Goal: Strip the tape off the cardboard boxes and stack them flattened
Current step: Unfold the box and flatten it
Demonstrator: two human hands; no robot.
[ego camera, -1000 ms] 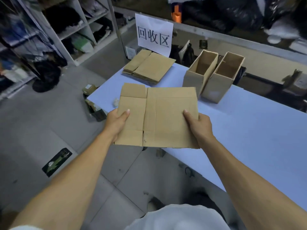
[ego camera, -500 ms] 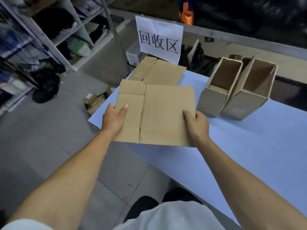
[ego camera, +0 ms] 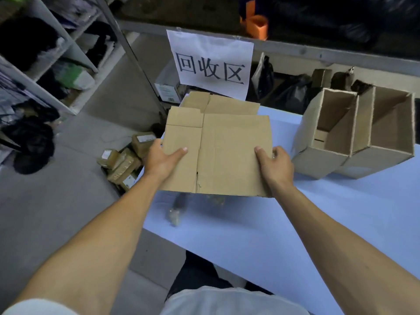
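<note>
Carried forward since a second ago, the flat box (ego camera: 218, 153) now hangs just short of the stack (ego camera: 231, 105), which lies at the table's (ego camera: 318, 223) far left corner under the sign (ego camera: 211, 62). Left of the stack, on the floor, sit some taped parcels (ego camera: 123, 162). The left hand (ego camera: 162, 159) grips the box's left edge, thumb on top and fingers hidden beneath. The right hand (ego camera: 276, 163) pinches the right edge the same way, thumb over the face. Right of the stack, two open boxes (ego camera: 354, 135) lean on the table, not yet flattened.

To land this well, I'd say keep the box level, bring its far edge square with the stack's far edge, then lower it and slide the fingers out sideways so nothing below shifts. One loose flap at the far left could catch or fold under; pressing it down as the box settles should keep the pile flat.
</note>
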